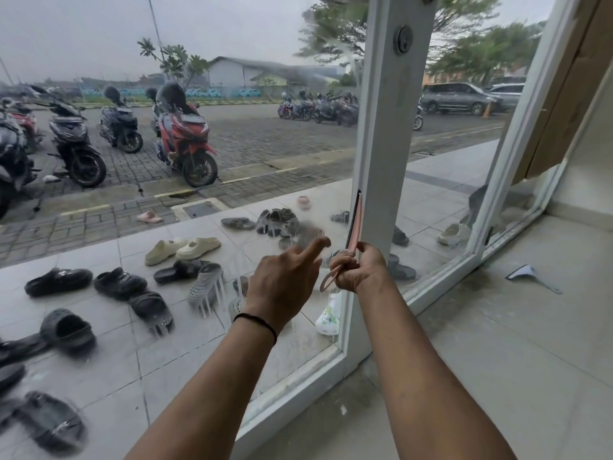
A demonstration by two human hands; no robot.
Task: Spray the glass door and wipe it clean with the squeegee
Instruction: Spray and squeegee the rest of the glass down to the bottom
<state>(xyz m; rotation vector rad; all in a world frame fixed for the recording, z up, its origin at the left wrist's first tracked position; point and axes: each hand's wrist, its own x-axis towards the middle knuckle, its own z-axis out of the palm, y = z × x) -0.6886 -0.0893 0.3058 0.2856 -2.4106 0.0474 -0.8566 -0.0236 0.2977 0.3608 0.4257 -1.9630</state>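
The glass door [166,327] fills the left of the view, streaked with runs of liquid in its lower half. Its white frame post [388,161] stands in the middle. My right hand [360,268] grips the handle of a pink squeegee [355,224], whose blade stands upright against the glass right beside the post. My left hand [285,280] is just left of it, index finger stretched toward the glass and the other fingers loosely bent, holding nothing. No spray bottle is in view.
Behind the glass lie several sandals and clogs [185,247] on tiles, with parked motorbikes [182,137] beyond. A second glass panel [447,194] is right of the post. On the indoor tiled floor lies a small blue-grey scraper [527,275].
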